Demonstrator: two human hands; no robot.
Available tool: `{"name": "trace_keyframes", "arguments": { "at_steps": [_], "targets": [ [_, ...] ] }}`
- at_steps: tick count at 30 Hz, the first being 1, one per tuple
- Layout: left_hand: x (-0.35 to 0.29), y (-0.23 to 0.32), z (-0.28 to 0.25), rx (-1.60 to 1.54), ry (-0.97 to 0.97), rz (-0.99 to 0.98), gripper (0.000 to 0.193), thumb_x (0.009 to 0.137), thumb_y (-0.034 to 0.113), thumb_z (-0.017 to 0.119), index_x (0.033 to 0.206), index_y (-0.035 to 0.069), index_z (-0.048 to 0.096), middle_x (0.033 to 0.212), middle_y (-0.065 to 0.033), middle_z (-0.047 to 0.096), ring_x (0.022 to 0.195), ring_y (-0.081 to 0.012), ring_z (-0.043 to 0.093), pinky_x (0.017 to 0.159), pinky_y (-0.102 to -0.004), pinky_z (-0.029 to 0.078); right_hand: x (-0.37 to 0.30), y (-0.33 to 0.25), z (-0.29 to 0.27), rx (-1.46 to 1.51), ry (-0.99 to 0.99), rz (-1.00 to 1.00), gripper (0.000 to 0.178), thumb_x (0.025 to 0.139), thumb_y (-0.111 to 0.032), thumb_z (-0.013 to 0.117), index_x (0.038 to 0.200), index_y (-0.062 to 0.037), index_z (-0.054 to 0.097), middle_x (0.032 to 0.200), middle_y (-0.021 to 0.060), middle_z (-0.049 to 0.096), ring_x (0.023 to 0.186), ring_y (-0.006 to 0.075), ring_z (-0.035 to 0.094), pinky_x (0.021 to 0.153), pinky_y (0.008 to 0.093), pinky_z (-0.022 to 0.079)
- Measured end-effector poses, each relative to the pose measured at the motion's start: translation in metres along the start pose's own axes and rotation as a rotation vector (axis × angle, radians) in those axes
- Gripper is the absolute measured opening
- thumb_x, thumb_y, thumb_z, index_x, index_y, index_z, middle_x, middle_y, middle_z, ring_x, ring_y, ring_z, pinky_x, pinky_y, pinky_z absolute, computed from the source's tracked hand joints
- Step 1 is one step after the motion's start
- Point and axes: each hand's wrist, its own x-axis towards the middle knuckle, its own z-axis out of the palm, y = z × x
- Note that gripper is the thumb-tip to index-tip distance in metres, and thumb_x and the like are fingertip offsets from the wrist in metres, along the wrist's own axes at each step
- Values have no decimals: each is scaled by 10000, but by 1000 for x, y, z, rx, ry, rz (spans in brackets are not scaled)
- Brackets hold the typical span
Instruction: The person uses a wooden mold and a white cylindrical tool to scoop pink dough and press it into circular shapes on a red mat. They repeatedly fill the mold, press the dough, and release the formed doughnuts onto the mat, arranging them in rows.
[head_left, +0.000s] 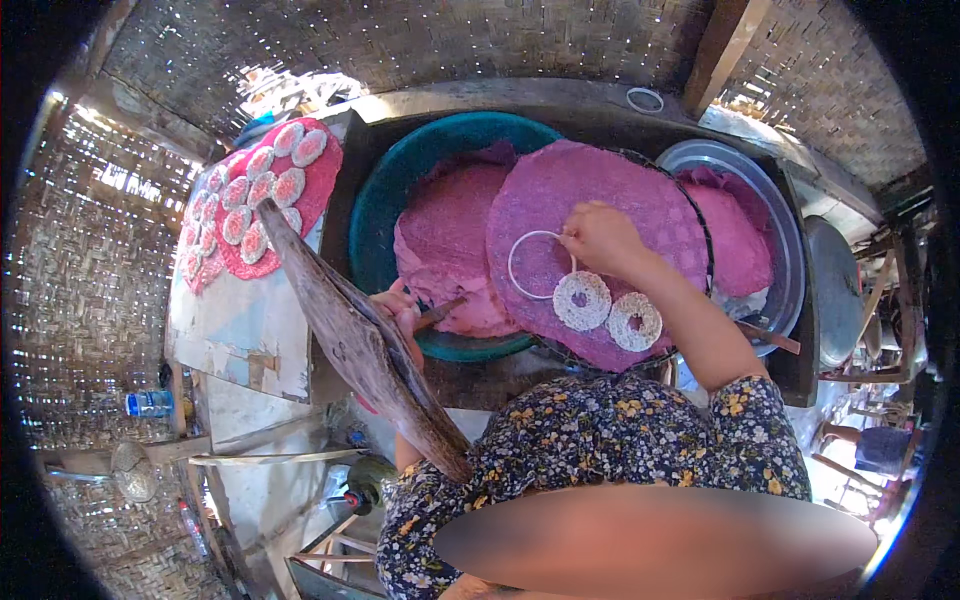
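My right hand point(605, 240) pinches the edge of a thin white ring point(512, 268), which rests on a round surface covered with purple-pink cloth point(560, 190). Close beside the ring lie two white grainy cakes with holes in the middle, one cake point(568, 316) nearer the ring and another cake point(648, 340) to its right. My left hand point(400, 306), partly hidden behind a weathered wooden beam, is closed around a short flat wooden tool point(440, 313). Its tip is over the pink mass point(460, 215) inside a teal basin point(375, 200).
On the left, round white cakes with pink centres point(236, 225) cover a pink cloth on a worn board point(225, 340). The wooden beam point(345, 335) slants across the near left. A grey basin point(795, 290) with pink cloth stands right; another white ring point(645, 99) lies on the far ledge.
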Motion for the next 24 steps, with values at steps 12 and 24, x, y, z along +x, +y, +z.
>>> {"name": "trace_keyframes", "arguments": {
  "at_steps": [12, 24],
  "targets": [
    [8, 6, -19, 181, -201, 80, 152, 797, 185, 578, 807, 69, 480, 739, -80, 511, 678, -191, 511, 852, -415, 403, 12, 1, 10, -32, -45, 0, 329, 777, -359, 568, 902, -62, 632, 963, 142, 571, 959, 305, 527, 813, 406, 437],
    [70, 76, 135, 904, -492, 565, 306, 682, 197, 693, 939, 65, 592, 953, -88, 638, 913, -263, 607, 827, -402, 447, -1, -135, -194, -117, 909, -556, 330, 713, -327, 580, 771, -3, 560, 825, 145, 575, 840, 272, 579, 690, 370, 449]
  ]
}}
